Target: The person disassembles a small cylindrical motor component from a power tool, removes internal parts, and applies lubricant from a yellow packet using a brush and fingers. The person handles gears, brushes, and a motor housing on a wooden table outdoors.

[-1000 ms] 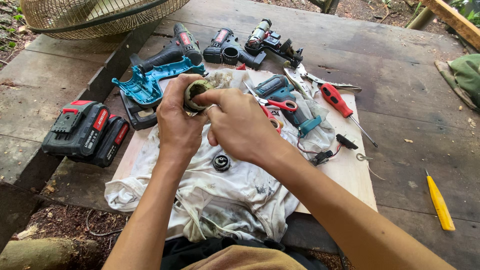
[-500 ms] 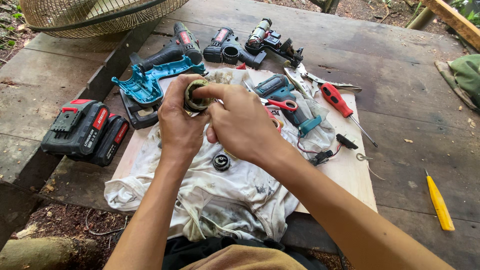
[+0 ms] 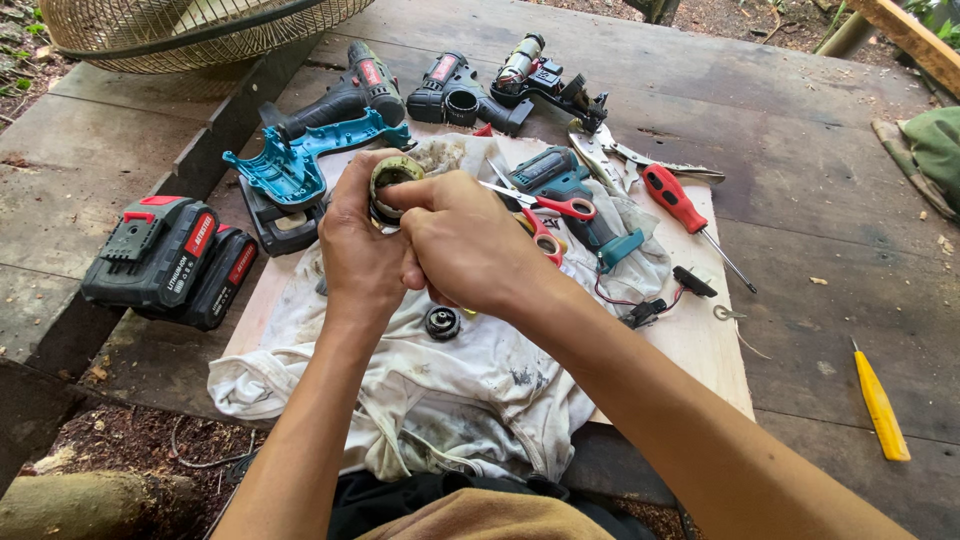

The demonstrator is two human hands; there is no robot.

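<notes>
Lying at the far left of the wooden tabletop [image 3: 820,180], two red-and-black battery packs [image 3: 168,258] sit clear of the work. The left hand [image 3: 362,250] grips a round, greasy ring-shaped part [image 3: 392,180] over the stained white cloth [image 3: 450,390], steadying it while the right hand [image 3: 465,245] closes fingers onto its rim. Scissors [image 3: 550,212], a red screwdriver [image 3: 680,205] and a yellow tool [image 3: 880,405] lie rightward.

Two black and red battery packs [image 3: 170,258] sit at the left on the desk [image 3: 820,240], each with a red label on its side. Two dark drills [image 3: 400,92] at the top have small red labels too.
</notes>
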